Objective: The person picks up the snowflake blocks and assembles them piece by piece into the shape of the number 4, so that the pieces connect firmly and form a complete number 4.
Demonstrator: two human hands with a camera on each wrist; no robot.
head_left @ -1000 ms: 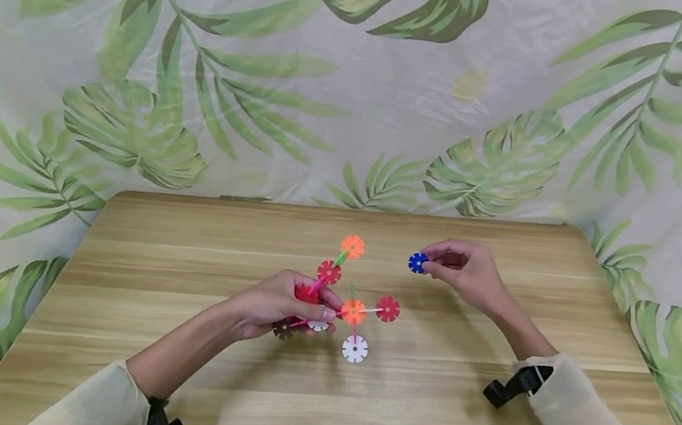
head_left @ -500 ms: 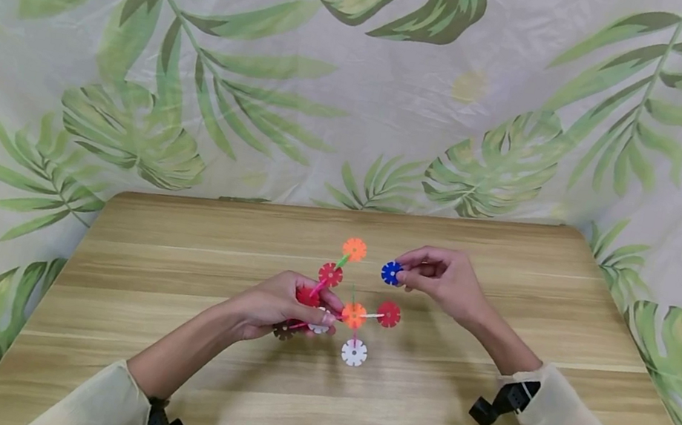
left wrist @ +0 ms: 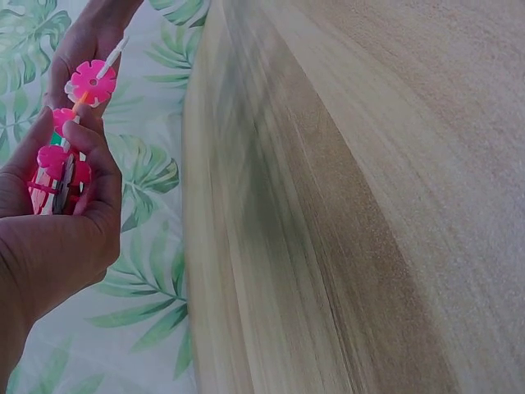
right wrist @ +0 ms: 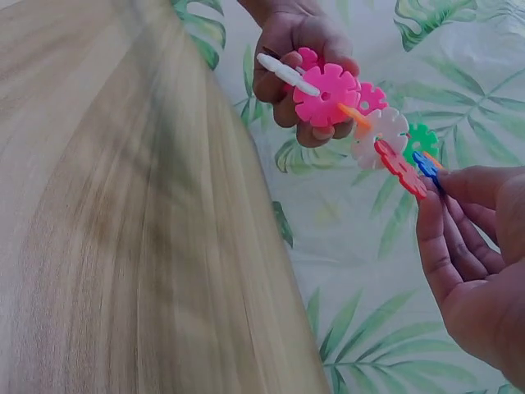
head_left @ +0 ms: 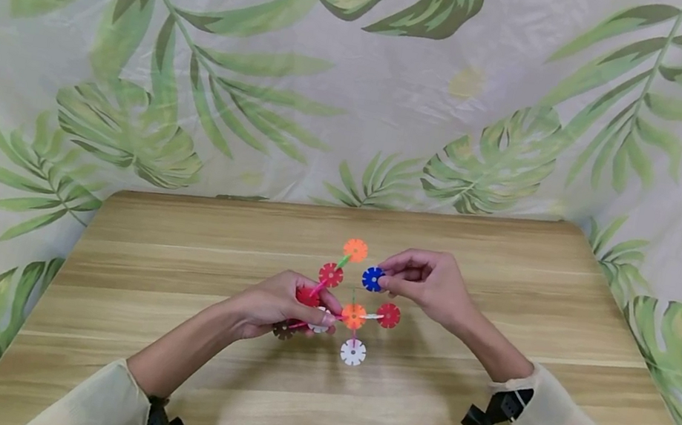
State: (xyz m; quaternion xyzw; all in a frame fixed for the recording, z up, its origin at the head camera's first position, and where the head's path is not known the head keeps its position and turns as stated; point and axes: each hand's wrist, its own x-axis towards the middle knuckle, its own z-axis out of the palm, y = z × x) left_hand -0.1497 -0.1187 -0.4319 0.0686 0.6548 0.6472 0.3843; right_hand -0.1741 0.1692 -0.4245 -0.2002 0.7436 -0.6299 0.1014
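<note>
My left hand (head_left: 274,304) grips a built-up piece of slotted snowflake discs, joined edge to edge. An orange disc (head_left: 354,316) stands out past the thumb, with a red disc (head_left: 387,316) and a white disc (head_left: 353,352) branching from it. Another arm of the piece ends in a second orange disc (head_left: 355,250). Between thumb and fingers, my right hand (head_left: 433,284) pinches a blue snowflake disc (head_left: 373,279), close above a thin edge-on green disc. From the right wrist, the blue disc (right wrist: 426,164) lies near a red disc (right wrist: 400,170); whether they touch I cannot tell.
Both hands are held over a wood-grain table (head_left: 293,415). Behind it hangs a leaf-printed cloth (head_left: 304,109). Each wrist carries a small black camera, such as the right wrist camera (head_left: 493,411).
My right hand has moved left and a little toward me, bringing the blue disc from well right of the joined discs to right beside them. The left hand has stayed nearly still.
</note>
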